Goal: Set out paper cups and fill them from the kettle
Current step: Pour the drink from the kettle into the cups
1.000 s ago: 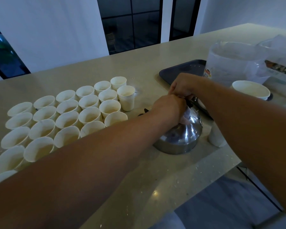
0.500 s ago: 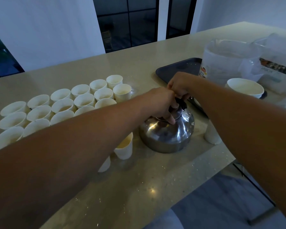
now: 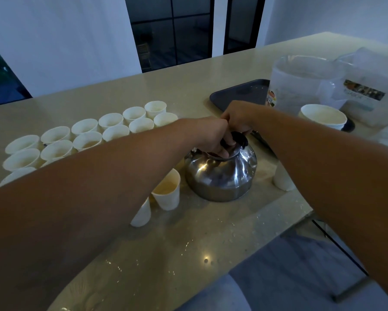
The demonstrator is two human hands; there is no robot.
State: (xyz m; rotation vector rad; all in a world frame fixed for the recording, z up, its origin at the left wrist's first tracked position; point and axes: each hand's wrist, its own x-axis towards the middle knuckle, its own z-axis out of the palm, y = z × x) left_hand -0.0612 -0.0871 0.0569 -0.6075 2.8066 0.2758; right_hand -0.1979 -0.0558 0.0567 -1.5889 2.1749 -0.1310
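A steel kettle (image 3: 220, 176) stands on the beige counter (image 3: 188, 239), just right of centre. My left hand (image 3: 213, 136) reaches across and its fingers press on the kettle's lid beside the black knob. Behind it, my right hand (image 3: 237, 117) grips the kettle's dark handle. Several white paper cups (image 3: 112, 129) stand in rows on the left; my left forearm hides part of them. One cup with pale liquid (image 3: 167, 190) sits right beside the kettle, and another cup (image 3: 141, 213) peeks out under my arm.
A dark tray (image 3: 240, 93) lies behind the kettle. To the right stand a large translucent container (image 3: 300, 84), a plastic bag (image 3: 372, 90) and a wider white cup (image 3: 323, 115). A small cup (image 3: 282, 179) sits by the kettle's right side. The counter edge runs diagonally at lower right.
The view has shifted, and the kettle sits more centred. My left hand has moved from covering the kettle top to pressing its fingertips on the lid. My right hand stays on the handle.
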